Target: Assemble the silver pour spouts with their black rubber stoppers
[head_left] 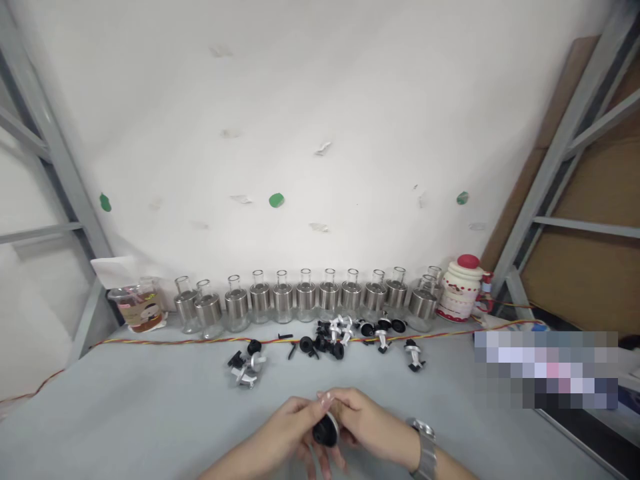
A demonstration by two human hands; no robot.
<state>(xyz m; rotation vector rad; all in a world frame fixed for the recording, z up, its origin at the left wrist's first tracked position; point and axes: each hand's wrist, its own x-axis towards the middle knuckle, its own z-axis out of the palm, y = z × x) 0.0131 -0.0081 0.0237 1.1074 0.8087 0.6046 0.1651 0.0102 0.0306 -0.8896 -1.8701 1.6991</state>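
Observation:
Both of my hands meet at the front of the table around a bottle stopper part (pixel 326 431) with a black rubber end and a pale rim. My left hand (pixel 295 427) grips it from the left, thumb on top and lower fingers partly spread beneath. From the right, my right hand (pixel 357 417) pinches it, with its fingertips close to the left thumb. The far end of the part is hidden by my fingers. Ahead lies a pile of silver and black stopper parts (pixel 334 333), and a smaller cluster of such parts (pixel 245 368) sits to the left.
Several glass bottles with steel sleeves (pixel 283 297) line the wall. A drink cup (pixel 140 308) stands at the left, a white jar with a red lid (pixel 460 290) at the right. A twisted red-yellow wire (pixel 200 341) crosses the table. Metal frame posts (pixel 550 153) flank both sides.

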